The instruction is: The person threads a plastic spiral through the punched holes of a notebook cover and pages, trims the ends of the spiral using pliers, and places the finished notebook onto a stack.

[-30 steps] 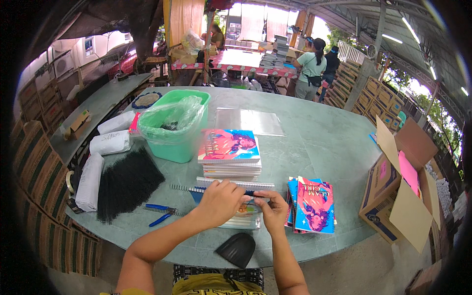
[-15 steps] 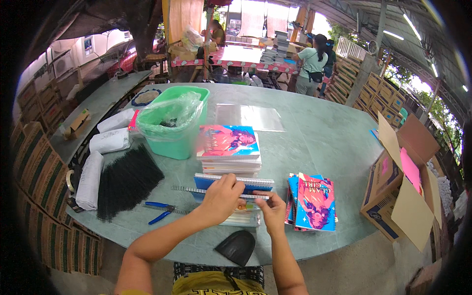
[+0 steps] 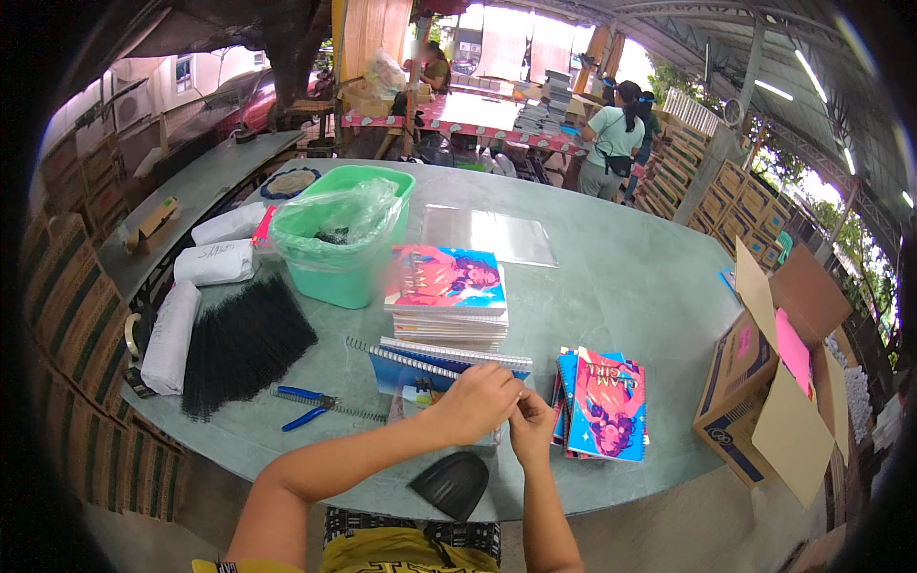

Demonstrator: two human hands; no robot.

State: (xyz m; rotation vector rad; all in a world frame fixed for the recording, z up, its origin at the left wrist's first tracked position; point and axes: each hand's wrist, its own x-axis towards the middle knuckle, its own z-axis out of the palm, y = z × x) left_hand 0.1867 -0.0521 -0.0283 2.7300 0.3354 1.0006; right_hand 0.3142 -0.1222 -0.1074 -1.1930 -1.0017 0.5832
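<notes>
L hand (image 3: pixel 478 401) & R hand (image 3: pixel 531 420) closed on R end of coil-bound blue notebook (image 3: pixel 392 375), nr table (image 3: pixel 635 286) front edge; open room far R. Exact fingertip contact, notebook's lower R hidden.

Title lettering: notebook stack (image 3: pixel 447 279) right of green bin (image 3: pixel 330 282), notebook pile (image 3: pixel 606 406) and printed carton (image 3: pixel 735 406) farther right; handwriting: white roll (image 3: pixel 215 264) left of bin.

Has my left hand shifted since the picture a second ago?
Yes. Judged against the tall notebook stack, the left hand has moved right and slightly nearer the body: from in front of the stack's middle to near its right end.
</notes>
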